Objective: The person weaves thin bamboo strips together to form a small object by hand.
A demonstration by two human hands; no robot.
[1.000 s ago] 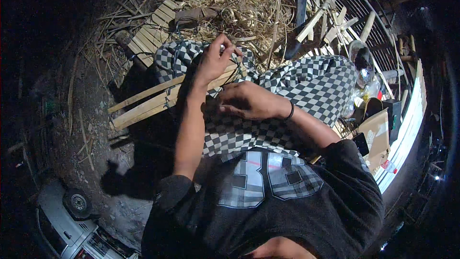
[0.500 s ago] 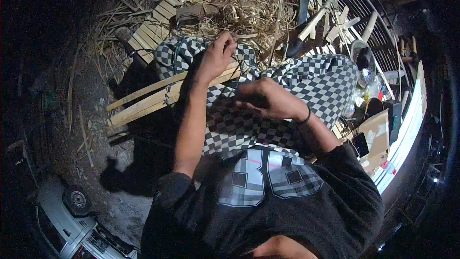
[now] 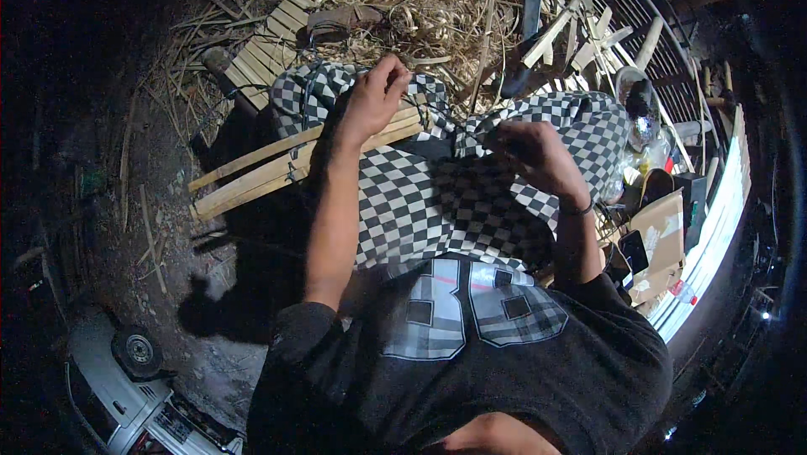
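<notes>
My left hand (image 3: pixel 372 106) is raised above my left thigh, thumb and fingers drawn together in a pinch; what they hold, if anything, is too small to make out. Below it a bundle of split bamboo strips (image 3: pixel 239 190) lies across my lap, its far-left ends sticking out past the thigh. Dark cord (image 3: pixel 292 171) binds the strips, and more dark cord (image 3: pixel 439 113) trails from their right end between my knees. My right hand (image 3: pixel 542 156) hovers over my right thigh, fingers curled together and partly in shadow; anything in them cannot be made out.
A slatted bamboo platform (image 3: pixel 271 39) carries a heap of shavings (image 3: pixel 429 13). A dark long blade (image 3: pixel 533 2) and cut bamboo pieces (image 3: pixel 561 30) lie beyond my right knee. At right are a phone (image 3: pixel 633 251), cardboard (image 3: pixel 660 232) and a bottle (image 3: pixel 683 291).
My right hand has moved right and slightly up, away from the middle of my lap, over the right thigh. My left hand and the bamboo strips stay nearly in place.
</notes>
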